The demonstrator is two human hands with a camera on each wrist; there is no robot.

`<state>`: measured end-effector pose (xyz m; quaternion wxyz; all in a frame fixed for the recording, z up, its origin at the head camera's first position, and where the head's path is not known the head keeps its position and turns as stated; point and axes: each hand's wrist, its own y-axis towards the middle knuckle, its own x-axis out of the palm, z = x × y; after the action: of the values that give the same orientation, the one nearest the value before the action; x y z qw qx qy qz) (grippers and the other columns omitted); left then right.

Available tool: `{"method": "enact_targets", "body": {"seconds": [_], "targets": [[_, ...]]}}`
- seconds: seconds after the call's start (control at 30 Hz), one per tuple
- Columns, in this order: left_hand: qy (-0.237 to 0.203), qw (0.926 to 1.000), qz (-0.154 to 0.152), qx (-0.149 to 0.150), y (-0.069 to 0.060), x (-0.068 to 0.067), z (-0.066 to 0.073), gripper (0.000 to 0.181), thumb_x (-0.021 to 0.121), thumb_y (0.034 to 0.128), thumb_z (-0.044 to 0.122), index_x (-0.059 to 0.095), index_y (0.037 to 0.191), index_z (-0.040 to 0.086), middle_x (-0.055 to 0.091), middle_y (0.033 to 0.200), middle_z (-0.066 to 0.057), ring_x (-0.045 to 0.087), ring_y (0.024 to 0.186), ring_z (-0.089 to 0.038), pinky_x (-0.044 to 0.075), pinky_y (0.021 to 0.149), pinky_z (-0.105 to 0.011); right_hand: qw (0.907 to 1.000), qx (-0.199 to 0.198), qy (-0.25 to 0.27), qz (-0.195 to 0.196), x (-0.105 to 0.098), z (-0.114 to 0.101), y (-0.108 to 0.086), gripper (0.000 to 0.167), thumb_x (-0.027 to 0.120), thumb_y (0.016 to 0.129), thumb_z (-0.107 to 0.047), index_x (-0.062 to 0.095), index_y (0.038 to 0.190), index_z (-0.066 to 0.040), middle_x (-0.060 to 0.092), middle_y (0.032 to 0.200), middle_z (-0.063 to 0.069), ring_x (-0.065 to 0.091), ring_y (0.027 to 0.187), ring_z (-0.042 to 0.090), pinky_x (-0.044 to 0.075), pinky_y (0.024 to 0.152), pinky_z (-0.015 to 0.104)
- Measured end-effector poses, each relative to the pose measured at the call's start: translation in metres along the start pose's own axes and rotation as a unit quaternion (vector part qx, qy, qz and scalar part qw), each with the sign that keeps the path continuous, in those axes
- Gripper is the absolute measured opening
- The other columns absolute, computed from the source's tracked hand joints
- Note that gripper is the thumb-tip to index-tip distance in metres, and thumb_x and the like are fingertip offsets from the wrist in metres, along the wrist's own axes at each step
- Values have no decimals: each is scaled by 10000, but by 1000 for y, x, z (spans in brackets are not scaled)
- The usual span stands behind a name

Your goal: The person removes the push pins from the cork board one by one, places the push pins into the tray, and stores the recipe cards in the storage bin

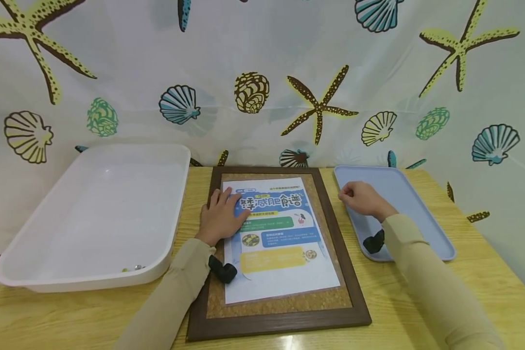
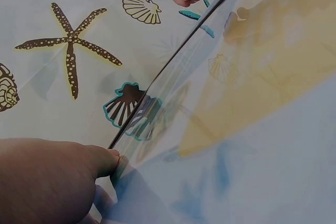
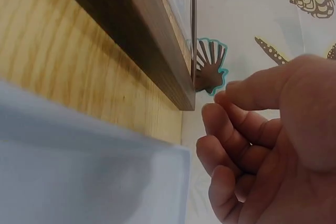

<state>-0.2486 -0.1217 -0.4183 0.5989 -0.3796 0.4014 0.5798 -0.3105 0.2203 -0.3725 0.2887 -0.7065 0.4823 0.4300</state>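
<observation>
My left hand (image 1: 220,216) rests on the upper left of a printed sheet (image 1: 284,282), its fingers spread. The sheet, with blue, green and yellow panels, lies on a cork board (image 1: 280,311) in a dark brown frame. In the left wrist view, the left hand (image 2: 52,182) touches the sheet's glossy surface (image 2: 236,182). My right hand (image 1: 362,198) is above the left edge of a pale blue tray (image 1: 402,204), just right of the frame. The right hand's (image 3: 262,135) fingers curl, thumb against the index finger; nothing shows between them.
A large white basin (image 1: 100,209) stands on the left, with a few tiny yellow and silvery pieces (image 1: 137,267) near its front edge. The wooden table (image 1: 468,272) ends at a curtain (image 1: 253,39) printed with shells and starfish. Both wrists carry black straps.
</observation>
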Motion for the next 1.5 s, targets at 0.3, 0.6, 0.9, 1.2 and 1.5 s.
{"method": "enact_targets", "body": {"seconds": [0.3,0.6,0.9,1.2,1.5], "targets": [[17,10000,20,23,-2,-3,0,629,491,966,444,369,1485,110,185,1598,-154,61,1478,-394,163,1103,-667,9981,-121,59,-609,9,-14,11,241,537,967,-165,663,1040,28,653,928,121,533,752,182,439,673,288],[-65,9999,15,78,1,1,0,634,484,966,456,359,1492,124,172,1604,-145,47,1482,-389,152,1108,-666,9944,-159,-147,-1039,16,-25,17,262,557,966,-183,678,1070,25,664,912,101,532,750,171,426,667,283],[-4,10000,58,68,1,0,4,628,493,964,448,372,1485,120,184,1600,-150,62,1478,-394,169,1103,-665,9948,-239,57,-992,21,-33,15,265,558,957,-156,669,1065,60,580,740,54,455,594,126,381,575,259],[79,9999,55,36,4,-2,3,625,482,968,447,367,1487,117,186,1599,-151,69,1478,-391,178,1102,-660,9937,13,580,-954,27,-34,19,244,559,953,-115,685,1039,76,426,591,-23,344,500,90,317,522,251],[53,10000,29,-12,2,1,1,621,481,970,442,371,1484,111,192,1595,-158,70,1476,-397,181,1099,-662,9900,418,1014,-890,36,-35,19,263,566,956,-126,684,1069,80,366,532,-50,295,470,78,289,506,252]]}}
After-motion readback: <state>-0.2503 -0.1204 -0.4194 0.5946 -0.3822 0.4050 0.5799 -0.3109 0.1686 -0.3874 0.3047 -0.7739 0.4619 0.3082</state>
